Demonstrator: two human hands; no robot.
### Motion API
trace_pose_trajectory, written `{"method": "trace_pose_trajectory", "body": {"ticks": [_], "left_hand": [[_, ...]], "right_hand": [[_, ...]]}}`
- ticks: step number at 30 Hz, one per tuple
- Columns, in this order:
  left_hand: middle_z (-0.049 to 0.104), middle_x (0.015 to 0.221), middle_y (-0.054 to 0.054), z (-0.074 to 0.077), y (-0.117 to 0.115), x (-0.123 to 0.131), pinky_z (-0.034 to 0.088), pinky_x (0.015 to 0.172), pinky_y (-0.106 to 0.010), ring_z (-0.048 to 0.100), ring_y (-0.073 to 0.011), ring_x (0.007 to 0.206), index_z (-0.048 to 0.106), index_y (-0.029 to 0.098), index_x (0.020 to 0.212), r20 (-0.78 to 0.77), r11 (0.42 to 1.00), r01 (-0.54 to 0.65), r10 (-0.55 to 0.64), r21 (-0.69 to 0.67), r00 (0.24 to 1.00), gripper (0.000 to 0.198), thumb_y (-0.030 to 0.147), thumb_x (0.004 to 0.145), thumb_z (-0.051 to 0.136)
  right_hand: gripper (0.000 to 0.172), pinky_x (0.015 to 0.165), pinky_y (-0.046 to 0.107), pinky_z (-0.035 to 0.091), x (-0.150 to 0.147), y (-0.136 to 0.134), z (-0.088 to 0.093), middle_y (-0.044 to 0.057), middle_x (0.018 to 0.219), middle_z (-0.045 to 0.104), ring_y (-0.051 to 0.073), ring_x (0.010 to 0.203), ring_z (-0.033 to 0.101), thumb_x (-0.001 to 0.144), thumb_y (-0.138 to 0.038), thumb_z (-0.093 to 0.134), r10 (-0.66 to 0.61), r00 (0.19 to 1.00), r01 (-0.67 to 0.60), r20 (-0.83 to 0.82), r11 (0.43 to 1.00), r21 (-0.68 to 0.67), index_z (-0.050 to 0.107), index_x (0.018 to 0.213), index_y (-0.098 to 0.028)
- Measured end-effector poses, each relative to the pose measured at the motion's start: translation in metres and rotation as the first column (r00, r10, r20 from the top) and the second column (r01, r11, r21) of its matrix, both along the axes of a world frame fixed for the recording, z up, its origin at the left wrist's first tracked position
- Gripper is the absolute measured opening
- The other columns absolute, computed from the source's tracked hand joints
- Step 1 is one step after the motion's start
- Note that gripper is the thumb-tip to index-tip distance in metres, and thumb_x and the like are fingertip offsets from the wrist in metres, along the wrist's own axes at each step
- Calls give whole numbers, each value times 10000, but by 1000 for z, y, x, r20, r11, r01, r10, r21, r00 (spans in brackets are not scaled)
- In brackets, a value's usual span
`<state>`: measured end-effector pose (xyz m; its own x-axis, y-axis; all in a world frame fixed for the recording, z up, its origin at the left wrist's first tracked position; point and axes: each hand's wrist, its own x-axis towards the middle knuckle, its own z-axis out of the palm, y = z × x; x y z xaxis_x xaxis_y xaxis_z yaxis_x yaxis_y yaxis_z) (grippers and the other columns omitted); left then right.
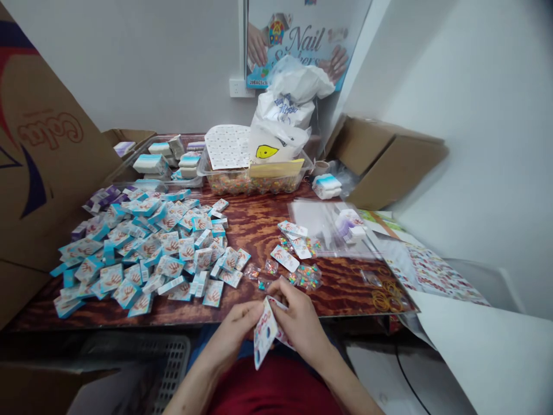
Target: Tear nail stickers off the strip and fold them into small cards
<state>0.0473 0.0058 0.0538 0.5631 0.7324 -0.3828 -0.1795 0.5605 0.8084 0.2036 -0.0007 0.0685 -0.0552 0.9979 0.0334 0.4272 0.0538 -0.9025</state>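
Note:
Between my two hands, just in front of the table's near edge, is a white sticker sheet (264, 340) printed with small coloured pictures, bent over in a fold. My left hand (242, 323) pinches its upper left side. My right hand (300, 323) grips the other half, its fingers curled around the fold. Just beyond them lie small clear packets of coloured bits (307, 276) and several small printed cards (285, 258). To the left spreads a large heap of small blue-and-white boxes (168, 248) with a hand picture on them.
At the back stand a clear tub of coloured packets (233, 183) and white plastic bags (287, 109). A cardboard carton (52, 150) walls off the left; another carton (389, 155) sits back right. Rubber bands (386, 297) and clear plastic sleeves (313, 222) lie on the right.

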Motion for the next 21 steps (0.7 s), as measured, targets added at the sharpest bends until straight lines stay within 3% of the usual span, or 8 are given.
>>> {"method": "trace_pose_trajectory", "body": {"ticks": [4,8,10,13,16,21], "left_hand": [[642,667,-29,-5,-2,-1,454,549,-181,559,-94,570,697,101,800,-11,998,-56,56,-10,998,400,495,745,740],[632,640,-29,-11,-1,-4,488,529,-214,580,-131,583,671,107,770,-94,985,-167,170,38,981,458,559,718,728],[624,646,-25,-13,1,-6,490,536,-222,578,-143,605,659,115,772,-159,958,-262,279,119,947,484,595,727,697],[592,655,-9,-15,4,-8,461,563,-214,529,-132,618,633,129,745,-232,887,-342,420,310,878,474,603,779,639],[568,656,-2,-12,1,-7,417,579,-205,491,-127,626,623,137,730,-294,845,-275,436,459,851,456,577,841,578],[628,741,-27,-8,-11,0,435,661,-226,549,-160,702,664,159,884,-374,854,-70,298,515,878,485,560,939,397]], "right_hand": [[142,599,231,359,0,-1,-7,-16,696,542,132,651,500,869,-263,536,28,999,-29,-26,999,-17,539,749,-186],[373,544,222,360,11,-1,-6,-8,664,528,122,609,483,947,-444,421,55,973,-94,-224,982,-165,558,738,-167],[434,484,207,335,16,-3,-4,-14,649,510,110,564,465,946,-518,396,86,947,-168,-309,954,-250,589,797,-159],[323,454,184,319,14,-10,-1,-27,657,513,86,524,438,895,-467,528,160,933,-267,-322,908,-323,600,829,-159],[260,444,173,310,6,-14,0,-21,664,557,66,484,430,863,-404,566,199,921,-319,-336,880,-353,610,837,-149],[324,412,168,300,-3,-9,-13,-13,655,579,63,443,433,837,-462,571,160,893,-317,-421,887,-337,607,908,-148]]}}
